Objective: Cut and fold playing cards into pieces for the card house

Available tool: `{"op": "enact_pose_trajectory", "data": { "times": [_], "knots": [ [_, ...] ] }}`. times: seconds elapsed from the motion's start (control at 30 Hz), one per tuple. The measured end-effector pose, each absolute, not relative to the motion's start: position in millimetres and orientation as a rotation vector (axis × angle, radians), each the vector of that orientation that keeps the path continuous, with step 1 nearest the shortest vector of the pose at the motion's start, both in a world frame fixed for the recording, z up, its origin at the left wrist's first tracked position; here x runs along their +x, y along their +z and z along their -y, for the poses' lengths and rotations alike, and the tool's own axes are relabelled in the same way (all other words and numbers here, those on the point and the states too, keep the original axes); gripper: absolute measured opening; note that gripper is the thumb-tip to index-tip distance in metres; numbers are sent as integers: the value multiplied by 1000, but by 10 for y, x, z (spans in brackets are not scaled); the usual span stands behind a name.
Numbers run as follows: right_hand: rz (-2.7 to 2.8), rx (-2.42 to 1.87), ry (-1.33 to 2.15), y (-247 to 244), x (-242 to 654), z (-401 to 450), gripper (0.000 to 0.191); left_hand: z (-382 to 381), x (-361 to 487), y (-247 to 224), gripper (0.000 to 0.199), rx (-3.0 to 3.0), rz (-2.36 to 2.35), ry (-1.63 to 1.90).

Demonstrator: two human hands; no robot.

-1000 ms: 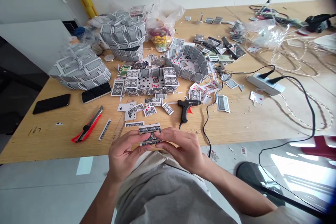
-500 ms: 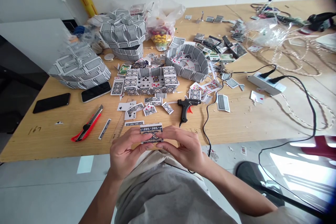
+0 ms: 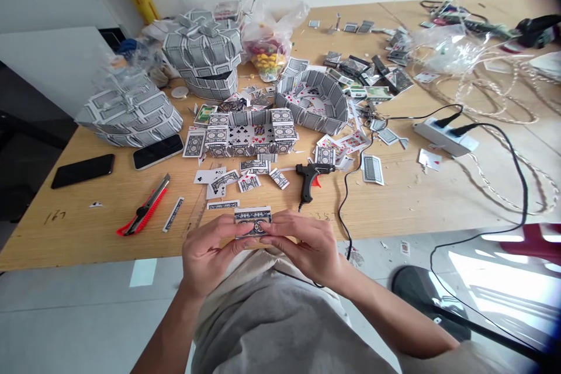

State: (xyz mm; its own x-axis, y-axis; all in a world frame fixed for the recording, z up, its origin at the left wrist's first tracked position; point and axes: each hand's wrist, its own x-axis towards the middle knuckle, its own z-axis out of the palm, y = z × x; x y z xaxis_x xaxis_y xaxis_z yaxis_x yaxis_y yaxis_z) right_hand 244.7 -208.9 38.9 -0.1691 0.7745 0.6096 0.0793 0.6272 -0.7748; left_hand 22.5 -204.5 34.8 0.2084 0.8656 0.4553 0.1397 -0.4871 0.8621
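A small folded card piece [image 3: 253, 215] with a dark patterned back is held at the table's front edge. My left hand [image 3: 210, 248] pinches its left side between thumb and fingers. On its right side, my right hand [image 3: 307, 244] grips it the same way. Just beyond lie folded card pieces [image 3: 249, 182] and a narrow card strip [image 3: 223, 205]. Farther back stands a rectangular box made of cards [image 3: 251, 148], open at the top. The black glue gun [image 3: 309, 180] rests on the table to the right of the loose pieces.
A red utility knife [image 3: 146, 210] and two phones [image 3: 83, 171] lie at left. Behind are card-built baskets [image 3: 131, 111], a card-walled tray [image 3: 322, 120] and a plastic bag [image 3: 269, 41]. Right of these are a power strip [image 3: 447, 135], black cables and coiled rope [image 3: 517, 175].
The view has shifted very slightly. Both hands keep their grip on the card piece, in nearly the same place.
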Motion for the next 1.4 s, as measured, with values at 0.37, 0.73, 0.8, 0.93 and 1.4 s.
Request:
{"op": "enact_pose_trajectory", "data": {
  "times": [0.37,0.73,0.8,0.93,1.4],
  "knots": [
    [1692,-685,683,390,2472,2099,44,1997,273,427,46,1909,-873,1442],
    [1674,-723,705,339,2480,2107,44,1963,268,409,47,2017,-838,1447],
    [1675,-723,704,332,2473,2107,42,1965,256,396,44,2019,-855,1436],
    [1618,-841,751,361,2441,2109,27,1989,209,368,32,1961,-976,1294],
    [1585,-1333,1135,241,2497,1982,22,1909,222,167,28,1491,-1302,956]
  ]
}}
